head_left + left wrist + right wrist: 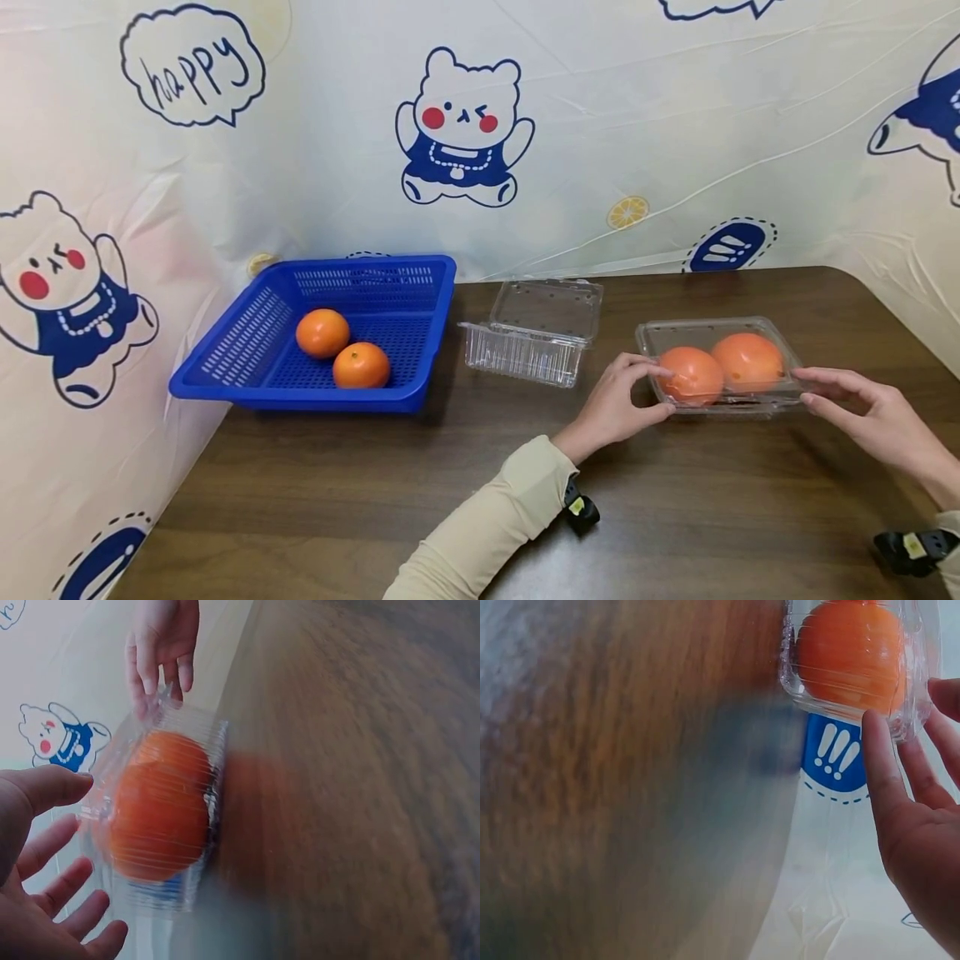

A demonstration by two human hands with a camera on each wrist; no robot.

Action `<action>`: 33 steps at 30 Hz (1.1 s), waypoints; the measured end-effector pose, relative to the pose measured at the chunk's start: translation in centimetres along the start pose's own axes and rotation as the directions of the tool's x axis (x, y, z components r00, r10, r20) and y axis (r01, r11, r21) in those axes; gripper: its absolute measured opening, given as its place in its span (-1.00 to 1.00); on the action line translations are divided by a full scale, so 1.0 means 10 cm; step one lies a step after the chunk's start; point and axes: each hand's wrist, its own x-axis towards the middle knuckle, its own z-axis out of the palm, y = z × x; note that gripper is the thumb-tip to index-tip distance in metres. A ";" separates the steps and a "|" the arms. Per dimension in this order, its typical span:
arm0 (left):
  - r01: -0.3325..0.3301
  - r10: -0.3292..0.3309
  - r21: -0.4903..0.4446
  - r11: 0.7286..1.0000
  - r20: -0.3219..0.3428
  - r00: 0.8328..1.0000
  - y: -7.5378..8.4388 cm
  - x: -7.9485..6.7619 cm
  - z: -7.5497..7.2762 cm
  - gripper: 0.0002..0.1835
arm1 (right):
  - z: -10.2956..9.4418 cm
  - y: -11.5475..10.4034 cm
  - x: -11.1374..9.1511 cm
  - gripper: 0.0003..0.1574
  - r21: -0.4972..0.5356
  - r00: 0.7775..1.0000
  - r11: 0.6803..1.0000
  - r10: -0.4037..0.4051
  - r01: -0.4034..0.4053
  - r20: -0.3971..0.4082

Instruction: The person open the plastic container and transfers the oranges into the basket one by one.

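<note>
Two orange fruits (750, 362) sit side by side in a clear plastic clamshell box (645, 333) on the right of the table, with its lid down over them. My left hand (613, 404) is at the box's left end, thumb by the front corner; in the left wrist view its fingers (69, 886) are spread beside the box. My right hand (877, 417) is at the right end, fingertips right at the rim. In the right wrist view the fingers are extended, one fingertip (874, 724) overlapping the box's edge. Its thumb points at the front corner.
A second clear clamshell box (522, 354) stands with its lid up at mid-table. To its left is a blue plastic basket (300, 393) holding two orange fruits (362, 365). A printed cloth (570, 167) hangs behind the table.
</note>
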 end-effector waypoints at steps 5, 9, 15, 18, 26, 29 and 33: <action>-0.009 0.010 0.014 1.000 -0.007 1.000 -0.05 0.01 0.01 -0.60 | 0.00 0.02 0.02 -0.63 0.030 0.998 0.998 -0.064 0.064 -0.007; -0.022 0.022 0.019 1.000 -0.009 1.000 -0.05 0.02 0.00 -0.61 | -0.02 0.01 0.04 -0.59 0.085 0.989 0.985 -0.148 0.148 0.004; -0.047 0.047 0.021 0.999 -0.002 0.999 -0.04 0.04 -0.01 -0.62 | -0.03 0.02 0.04 -0.49 0.160 0.977 0.964 -0.215 0.211 0.006; -0.074 0.075 0.067 0.995 -0.004 0.997 -0.04 0.04 -0.02 -0.61 | -0.04 0.04 0.04 -0.49 0.182 0.974 0.958 -0.226 0.220 0.013; -0.116 0.118 0.161 0.980 -0.003 0.993 -0.04 0.05 -0.01 -0.56 | -0.04 0.08 0.06 -0.39 0.203 0.973 0.953 -0.232 0.223 0.020; -0.109 0.109 0.168 0.980 0.008 0.994 -0.03 0.07 -0.02 -0.53 | -0.04 0.09 0.06 -0.33 0.206 0.974 0.954 -0.228 0.219 0.019; -0.093 0.089 0.168 0.981 0.029 0.996 -0.03 0.08 -0.03 -0.48 | -0.05 0.09 0.07 -0.36 0.186 0.972 0.957 -0.232 0.223 0.027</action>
